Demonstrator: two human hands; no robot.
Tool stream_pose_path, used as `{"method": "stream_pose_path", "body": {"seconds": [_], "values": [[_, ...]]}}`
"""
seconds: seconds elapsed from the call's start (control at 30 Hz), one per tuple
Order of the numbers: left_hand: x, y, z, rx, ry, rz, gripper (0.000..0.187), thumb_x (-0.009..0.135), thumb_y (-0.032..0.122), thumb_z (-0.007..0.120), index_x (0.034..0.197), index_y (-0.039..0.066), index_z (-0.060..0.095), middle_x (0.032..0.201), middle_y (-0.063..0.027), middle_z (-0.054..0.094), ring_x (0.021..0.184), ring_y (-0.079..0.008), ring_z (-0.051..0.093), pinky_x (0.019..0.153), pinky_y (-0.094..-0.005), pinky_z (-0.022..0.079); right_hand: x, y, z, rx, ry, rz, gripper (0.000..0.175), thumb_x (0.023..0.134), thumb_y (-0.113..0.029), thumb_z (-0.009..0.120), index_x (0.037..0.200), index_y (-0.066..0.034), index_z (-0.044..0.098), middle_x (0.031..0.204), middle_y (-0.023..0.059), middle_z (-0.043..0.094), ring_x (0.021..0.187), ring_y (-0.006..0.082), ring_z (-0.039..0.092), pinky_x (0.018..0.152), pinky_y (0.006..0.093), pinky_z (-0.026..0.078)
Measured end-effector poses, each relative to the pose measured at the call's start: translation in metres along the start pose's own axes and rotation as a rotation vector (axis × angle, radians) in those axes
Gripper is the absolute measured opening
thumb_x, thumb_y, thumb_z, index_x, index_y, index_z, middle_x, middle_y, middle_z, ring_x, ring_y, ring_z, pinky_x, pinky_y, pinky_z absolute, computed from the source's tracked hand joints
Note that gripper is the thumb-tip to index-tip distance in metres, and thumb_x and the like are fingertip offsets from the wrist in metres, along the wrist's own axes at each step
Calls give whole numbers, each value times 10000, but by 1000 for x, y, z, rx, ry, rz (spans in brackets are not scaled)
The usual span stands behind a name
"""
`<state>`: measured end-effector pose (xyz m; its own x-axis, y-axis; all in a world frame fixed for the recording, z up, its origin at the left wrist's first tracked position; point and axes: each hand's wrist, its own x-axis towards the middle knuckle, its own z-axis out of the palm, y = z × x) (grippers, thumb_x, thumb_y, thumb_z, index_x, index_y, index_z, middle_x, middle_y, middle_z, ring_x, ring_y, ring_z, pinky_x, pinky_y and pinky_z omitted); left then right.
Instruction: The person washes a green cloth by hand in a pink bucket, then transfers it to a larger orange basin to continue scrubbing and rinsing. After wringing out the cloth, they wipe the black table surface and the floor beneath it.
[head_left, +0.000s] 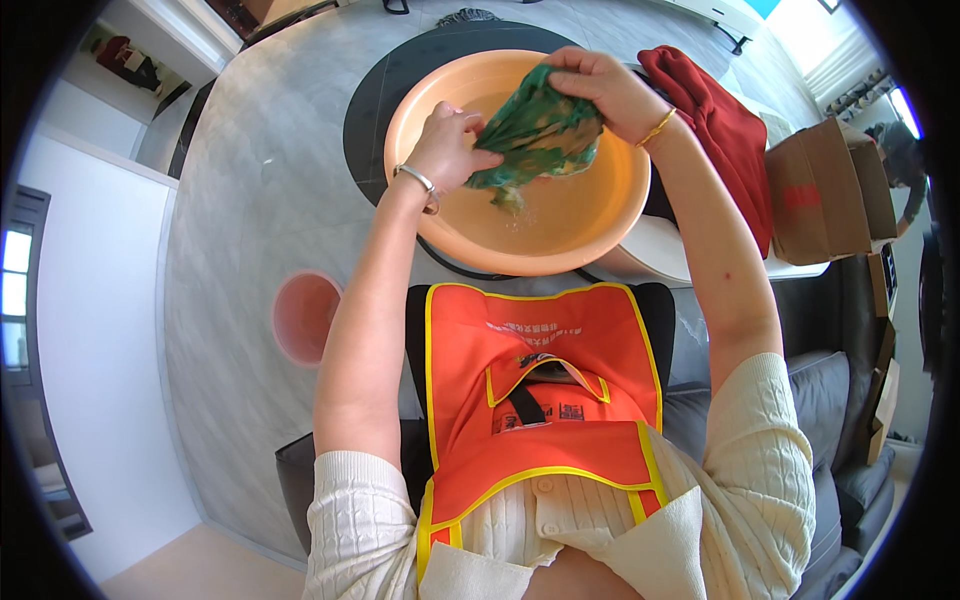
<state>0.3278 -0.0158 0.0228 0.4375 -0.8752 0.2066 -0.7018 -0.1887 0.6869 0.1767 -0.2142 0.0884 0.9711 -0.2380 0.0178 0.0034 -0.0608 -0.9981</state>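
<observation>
A wet green cloth (551, 135) with tan patches hangs bunched above a light orange plastic basin (405, 217). My right hand (596, 84) grips its upper right part between thumb and fingers. At the cloth's left edge is my left hand (448, 150), with the thumb over the fabric and the fingertips partly hidden behind it. The cloth's lower end dangles near the shallow water (517, 232) in the basin, where small splashes show.
The basin stands on a round black surface (367, 142). A pink bucket (306, 318) is on the grey floor at left. Right of the basin are a red cloth (720, 142) and an open cardboard box (817, 195). An orange apron (540, 322) covers my lap. Another person (904, 169) is at far right.
</observation>
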Motion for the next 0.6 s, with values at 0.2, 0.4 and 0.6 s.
{"method": "stream_pose_path", "body": {"seconds": [0.2,0.4,0.6], "values": [[-10,-23,27,90,-204,-126,292,722,98,795,943,31,618,882,-149,642,878,-341,638,846,-411,488,3,77,-2,-409,-28,108,214,940,-117,581,1130,-27,619,1004,36,642,959,116,615,861,272,514],[-7,-10,42,478,-661,-245,334,819,178,753,1128,100,651,1194,-138,660,1175,-338,586,1033,-527,387,-10,141,19,-979,-261,-171,251,829,-115,633,1074,-100,688,1086,120,681,1029,316,643,920,390,492],[-15,3,34,560,-668,-91,301,804,165,764,1065,92,634,1060,-158,682,1075,-356,622,928,-497,465,-21,127,39,-1065,-515,39,229,807,-61,650,1024,-99,712,1027,122,704,1019,305,651,895,398,497]]}}
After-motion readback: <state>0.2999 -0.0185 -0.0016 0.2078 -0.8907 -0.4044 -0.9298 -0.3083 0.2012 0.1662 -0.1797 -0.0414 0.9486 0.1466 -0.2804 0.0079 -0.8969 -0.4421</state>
